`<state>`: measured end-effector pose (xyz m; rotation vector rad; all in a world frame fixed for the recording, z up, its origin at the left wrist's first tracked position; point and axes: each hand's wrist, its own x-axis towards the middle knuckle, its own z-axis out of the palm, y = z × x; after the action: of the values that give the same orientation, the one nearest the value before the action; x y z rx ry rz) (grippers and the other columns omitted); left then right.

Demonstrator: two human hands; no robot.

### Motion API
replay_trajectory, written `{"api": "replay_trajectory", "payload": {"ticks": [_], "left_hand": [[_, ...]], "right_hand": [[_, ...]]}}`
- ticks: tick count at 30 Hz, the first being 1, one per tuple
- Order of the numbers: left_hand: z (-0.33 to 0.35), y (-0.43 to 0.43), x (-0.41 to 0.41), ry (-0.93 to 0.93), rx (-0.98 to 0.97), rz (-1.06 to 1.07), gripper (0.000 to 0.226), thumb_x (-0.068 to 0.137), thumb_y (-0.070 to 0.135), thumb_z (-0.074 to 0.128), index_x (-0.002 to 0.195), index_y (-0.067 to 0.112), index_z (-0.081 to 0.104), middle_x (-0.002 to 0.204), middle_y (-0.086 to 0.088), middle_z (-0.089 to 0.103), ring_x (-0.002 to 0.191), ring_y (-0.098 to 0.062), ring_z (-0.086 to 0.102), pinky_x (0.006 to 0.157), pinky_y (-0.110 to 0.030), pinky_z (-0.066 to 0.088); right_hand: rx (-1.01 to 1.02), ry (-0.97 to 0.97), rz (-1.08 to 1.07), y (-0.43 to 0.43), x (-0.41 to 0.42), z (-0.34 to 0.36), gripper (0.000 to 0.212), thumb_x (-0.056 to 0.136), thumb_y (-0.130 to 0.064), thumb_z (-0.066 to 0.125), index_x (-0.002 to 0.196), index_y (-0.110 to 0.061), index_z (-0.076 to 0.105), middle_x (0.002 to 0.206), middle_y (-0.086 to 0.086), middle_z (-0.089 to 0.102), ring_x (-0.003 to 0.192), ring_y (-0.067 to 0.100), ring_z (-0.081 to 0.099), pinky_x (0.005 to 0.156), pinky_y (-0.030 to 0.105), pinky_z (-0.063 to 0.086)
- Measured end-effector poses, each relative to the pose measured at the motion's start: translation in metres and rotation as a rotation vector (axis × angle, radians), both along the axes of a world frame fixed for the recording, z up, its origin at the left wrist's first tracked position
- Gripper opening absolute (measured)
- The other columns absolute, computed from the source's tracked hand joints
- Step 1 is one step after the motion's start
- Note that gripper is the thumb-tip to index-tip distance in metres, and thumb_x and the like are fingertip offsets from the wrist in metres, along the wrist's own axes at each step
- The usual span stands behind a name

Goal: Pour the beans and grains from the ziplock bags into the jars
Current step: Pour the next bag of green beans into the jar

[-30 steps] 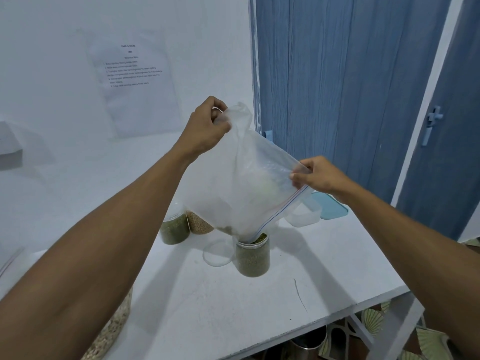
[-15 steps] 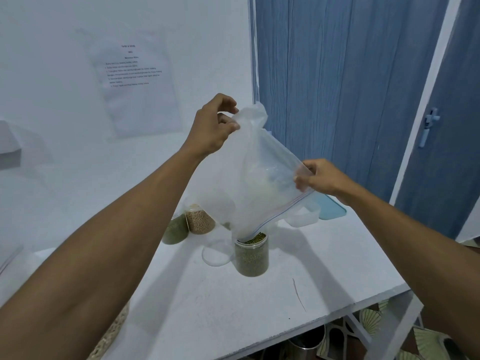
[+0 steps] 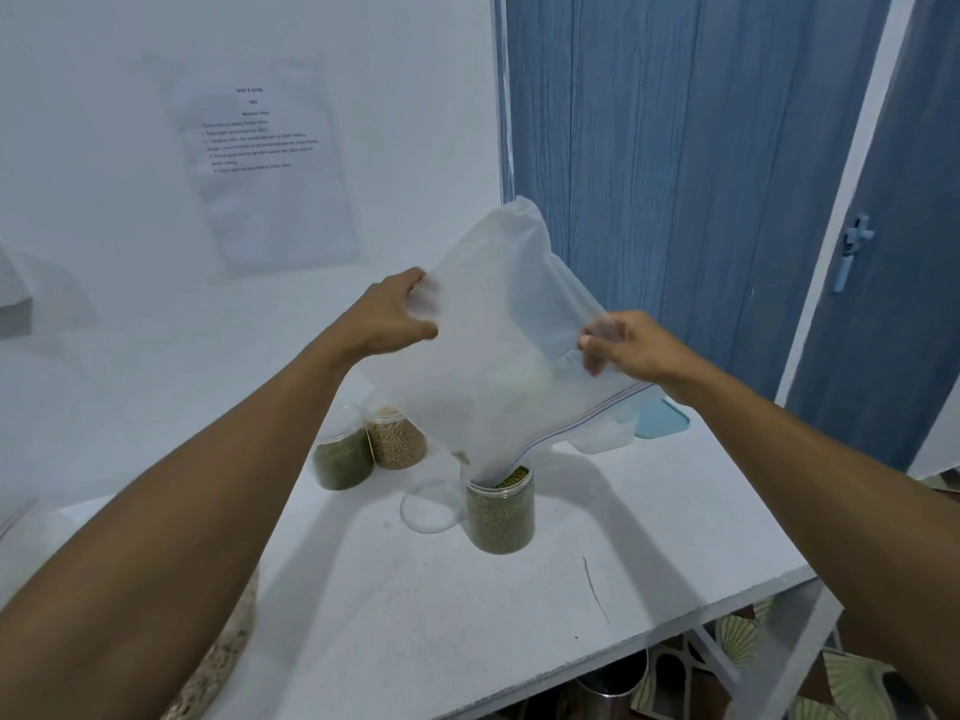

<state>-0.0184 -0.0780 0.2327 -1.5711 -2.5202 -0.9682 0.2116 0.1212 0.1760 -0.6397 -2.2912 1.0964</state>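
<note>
Both hands hold the limp clear ziplock bag (image 3: 493,356) upended — left hand (image 3: 387,322) gripping its wall at ten o'clock, right hand (image 3: 623,345) pinching near the zip edge at three. Its mouth corner points to six, dipped into the open clear plastic jar of green beans (image 3: 500,517), roughly midway between them.

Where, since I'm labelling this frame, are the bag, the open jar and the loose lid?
bag (image 3: 493,356), head view, middle of its cloudy side
open jar (image 3: 500,517), head view, its bean-filled wall
loose lid (image 3: 429,510), head view, its clear flat face
</note>
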Motion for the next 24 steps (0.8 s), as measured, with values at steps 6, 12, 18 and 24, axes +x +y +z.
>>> {"api": "replay_trajectory", "payload": {"ticks": [6,12,18,24], "left_hand": [[-0.012,-0.013,-0.026,0.068,0.007,0.109,0.025,0.090,0.003,0.059,0.112,0.015,0.061,0.103,-0.008,0.065,0.088,-0.025,0.065,0.063,-0.027,0.051],[-0.011,-0.009,-0.022,0.059,0.132,0.051,0.028,0.091,-0.004,0.057,0.114,0.012,0.061,0.096,-0.004,0.065,0.090,-0.022,0.062,0.065,-0.021,0.048],[-0.012,-0.005,-0.020,0.062,0.191,0.052,0.027,0.093,-0.004,0.057,0.114,0.012,0.060,0.095,-0.003,0.064,0.093,-0.021,0.062,0.065,-0.020,0.048],[-0.018,-0.001,-0.019,0.043,0.174,0.047,0.029,0.092,-0.006,0.054,0.115,0.011,0.060,0.097,-0.006,0.065,0.091,-0.022,0.062,0.062,-0.021,0.048]], "right_hand": [[0.016,-0.030,-0.034,0.004,-0.004,0.004,0.021,0.099,-0.026,0.058,0.082,-0.019,0.067,0.083,0.004,0.071,0.078,0.013,0.065,0.071,0.023,0.043],[0.041,-0.043,-0.054,0.011,-0.007,0.005,0.022,0.099,-0.024,0.059,0.080,-0.018,0.069,0.075,0.001,0.071,0.071,0.012,0.065,0.077,0.030,0.043],[0.087,-0.081,-0.080,0.013,-0.003,0.004,0.030,0.099,-0.023,0.058,0.078,-0.006,0.071,0.076,0.006,0.070,0.075,0.017,0.062,0.084,0.033,0.041],[0.128,-0.104,-0.103,0.017,-0.003,0.005,0.029,0.098,-0.022,0.061,0.079,-0.002,0.071,0.077,0.007,0.070,0.078,0.023,0.064,0.084,0.034,0.045]]}}
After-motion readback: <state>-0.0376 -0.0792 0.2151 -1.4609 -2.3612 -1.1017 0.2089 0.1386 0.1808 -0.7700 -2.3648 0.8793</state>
